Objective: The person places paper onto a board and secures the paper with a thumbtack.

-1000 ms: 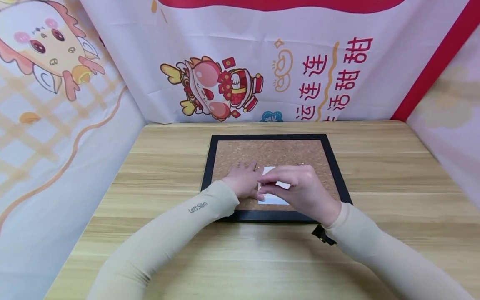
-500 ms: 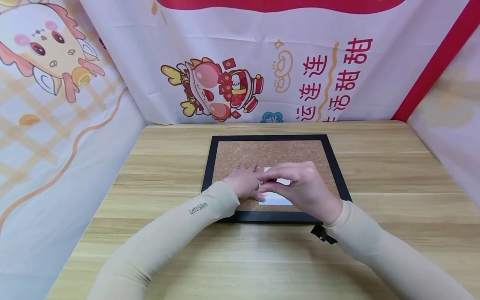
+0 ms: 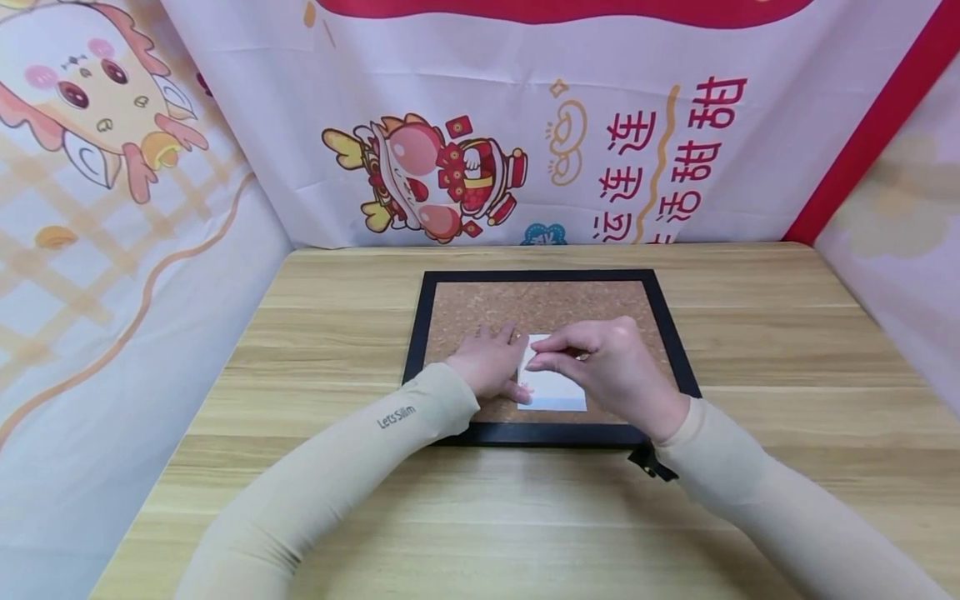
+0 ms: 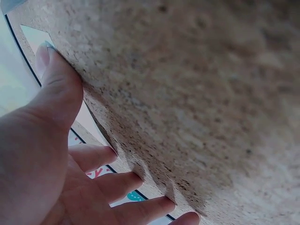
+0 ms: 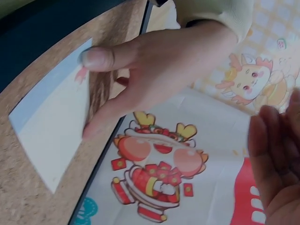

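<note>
A white card (image 3: 551,385) with a pale blue strip and a small pink print lies on the cork board (image 3: 540,300). Spread over the cork, my left hand (image 3: 486,362) rests its thumb and forefinger on the card's left edge; the right wrist view shows this hand (image 5: 154,65) against the card (image 5: 51,117). My right hand (image 3: 618,367) is over the card, thumb and forefinger bent toward each other with a small gap. Whether something tiny is between them cannot be made out. A tiny speck shows near one card corner in the right wrist view.
The board's black frame (image 3: 525,433) lies on a light wooden table (image 3: 480,517). Printed cloth (image 3: 570,50) hangs behind the table and at both sides. A small black item (image 3: 651,462) is at my right wrist.
My right hand has drawn slightly right, away from the left fingers, and its fingertips have parted a little, uncovering more of the card. The left hand stays in place.
</note>
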The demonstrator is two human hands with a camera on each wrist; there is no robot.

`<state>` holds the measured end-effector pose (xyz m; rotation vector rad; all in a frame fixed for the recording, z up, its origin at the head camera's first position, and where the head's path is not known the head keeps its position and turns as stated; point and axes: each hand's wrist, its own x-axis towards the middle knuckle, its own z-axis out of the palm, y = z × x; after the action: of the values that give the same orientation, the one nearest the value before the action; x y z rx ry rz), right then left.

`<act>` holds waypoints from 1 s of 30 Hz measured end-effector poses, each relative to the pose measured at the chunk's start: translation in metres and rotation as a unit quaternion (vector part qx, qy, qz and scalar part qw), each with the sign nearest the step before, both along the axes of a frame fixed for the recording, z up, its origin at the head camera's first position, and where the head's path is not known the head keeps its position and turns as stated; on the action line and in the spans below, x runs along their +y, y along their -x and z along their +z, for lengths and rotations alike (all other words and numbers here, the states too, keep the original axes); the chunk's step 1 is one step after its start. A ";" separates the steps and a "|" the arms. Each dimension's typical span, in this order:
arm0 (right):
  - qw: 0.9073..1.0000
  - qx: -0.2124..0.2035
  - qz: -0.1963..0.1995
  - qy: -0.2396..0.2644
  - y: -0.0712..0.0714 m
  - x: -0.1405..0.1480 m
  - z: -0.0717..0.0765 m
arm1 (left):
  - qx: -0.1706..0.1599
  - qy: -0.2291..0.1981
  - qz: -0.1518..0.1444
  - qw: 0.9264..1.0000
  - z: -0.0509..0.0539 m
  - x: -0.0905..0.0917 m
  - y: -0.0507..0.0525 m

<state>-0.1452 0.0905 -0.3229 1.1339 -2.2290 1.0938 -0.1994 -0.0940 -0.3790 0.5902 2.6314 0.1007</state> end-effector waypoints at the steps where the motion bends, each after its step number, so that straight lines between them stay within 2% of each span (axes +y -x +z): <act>1: 1.000 -0.014 -0.014 -0.009 0.001 0.002 -0.001 | 0.001 0.001 0.000 1.000 0.000 0.000 0.000; 4: 0.994 -0.082 -0.055 -0.038 0.007 0.009 -0.004 | -0.001 0.003 0.002 1.000 -0.001 0.001 0.001; 10: 0.971 -0.210 -0.104 -0.055 0.025 0.027 -0.018 | -0.004 0.005 0.008 1.000 0.000 0.002 0.000; 13: 0.963 -0.235 -0.116 -0.056 0.032 0.034 -0.023 | 0.000 0.009 0.007 1.000 0.000 0.003 0.000; 18: 0.959 -0.249 -0.125 -0.059 0.040 0.042 -0.029 | -0.002 0.007 0.010 1.000 0.000 0.003 0.000; 23: 0.949 -0.290 -0.116 -0.048 0.049 0.041 -0.032 | -0.004 0.003 0.012 1.000 0.000 0.003 0.000; 30: 0.935 -0.335 -0.106 -0.041 0.070 0.031 -0.041 | -0.005 0.002 0.011 1.000 0.000 0.002 -0.001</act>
<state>-0.2155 0.1219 -0.3643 0.5593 -2.8444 1.4584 -0.1989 -0.0923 -0.3790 0.5575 2.6273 0.1042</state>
